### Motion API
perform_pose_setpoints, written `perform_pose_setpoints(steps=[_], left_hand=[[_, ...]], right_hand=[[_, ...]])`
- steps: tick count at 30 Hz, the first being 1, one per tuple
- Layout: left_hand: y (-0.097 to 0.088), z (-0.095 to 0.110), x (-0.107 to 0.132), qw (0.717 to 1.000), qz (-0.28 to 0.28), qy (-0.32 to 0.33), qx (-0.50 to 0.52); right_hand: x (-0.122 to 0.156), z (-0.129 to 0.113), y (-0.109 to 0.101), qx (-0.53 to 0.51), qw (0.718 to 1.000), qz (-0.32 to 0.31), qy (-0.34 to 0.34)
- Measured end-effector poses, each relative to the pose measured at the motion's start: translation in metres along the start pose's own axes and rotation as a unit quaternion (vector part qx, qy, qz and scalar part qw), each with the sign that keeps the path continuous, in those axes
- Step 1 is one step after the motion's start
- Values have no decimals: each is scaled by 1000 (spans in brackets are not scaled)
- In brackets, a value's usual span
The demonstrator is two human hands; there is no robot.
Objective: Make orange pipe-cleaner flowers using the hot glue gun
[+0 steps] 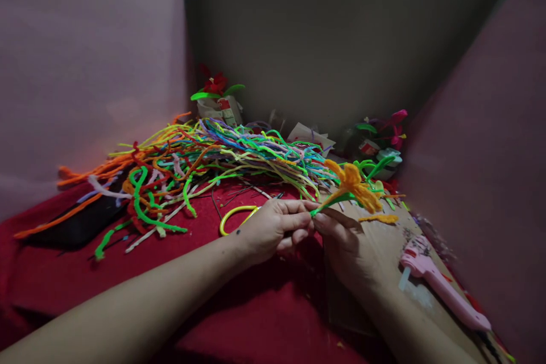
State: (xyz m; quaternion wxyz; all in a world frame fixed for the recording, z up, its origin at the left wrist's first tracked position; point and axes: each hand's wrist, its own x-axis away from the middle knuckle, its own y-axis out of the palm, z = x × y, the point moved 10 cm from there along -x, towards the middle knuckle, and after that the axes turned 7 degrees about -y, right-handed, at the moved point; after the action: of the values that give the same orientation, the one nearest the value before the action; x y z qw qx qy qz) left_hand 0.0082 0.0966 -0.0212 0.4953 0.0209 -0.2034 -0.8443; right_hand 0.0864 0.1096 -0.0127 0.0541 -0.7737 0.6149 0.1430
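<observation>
My left hand and my right hand meet over the red cloth, both pinched on the green stem of an orange pipe-cleaner flower. The flower head points up and to the right, above a wooden board. My left fingers curl round the stem's lower end; my right fingertips grip it just beside them. A yellow-handled pair of scissors lies just left of my left hand.
A big heap of coloured pipe cleaners spreads across the back of the cloth. A pink glue gun lies on the board at right. Finished flowers stand at the back, red and magenta. Pink walls close in on both sides.
</observation>
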Motion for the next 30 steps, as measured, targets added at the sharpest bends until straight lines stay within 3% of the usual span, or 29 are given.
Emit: perform_pose_setpoints(steps=[3,6,7,9,11,13,15,19,22,25,30], left_hand=[[8,-5,-1,999,-34,-30,-15],[1,7,2,983,51,31,-172],[-2,17,5,960,97,80,-251],[-1,34,16,885,170,184,-392],[4,40,24,818,195,255,-477],[6,38,26,788,190,281,-514],[3,37,24,800,186,272,-502],[-12,23,9,922,163,130,-326],[-9,7,0,980,102,43,-168],[-2,-3,-4,999,21,8,-36],[9,-21,-5,989,-88,-78,89]], right_hand=[[0,-9,-2,16,1000,13,-18],[0,-19,-4,60,997,28,-32],[1,-22,-4,82,996,30,-34],[2,-29,-5,130,990,35,-47],[3,-37,-3,167,983,35,-62],[3,-42,0,192,979,24,-60],[3,-44,1,201,978,25,-51],[0,-32,0,152,988,13,-28],[0,-12,-3,67,998,15,-12],[1,-2,-8,26,999,21,-7],[0,-4,-4,54,999,-3,-1]])
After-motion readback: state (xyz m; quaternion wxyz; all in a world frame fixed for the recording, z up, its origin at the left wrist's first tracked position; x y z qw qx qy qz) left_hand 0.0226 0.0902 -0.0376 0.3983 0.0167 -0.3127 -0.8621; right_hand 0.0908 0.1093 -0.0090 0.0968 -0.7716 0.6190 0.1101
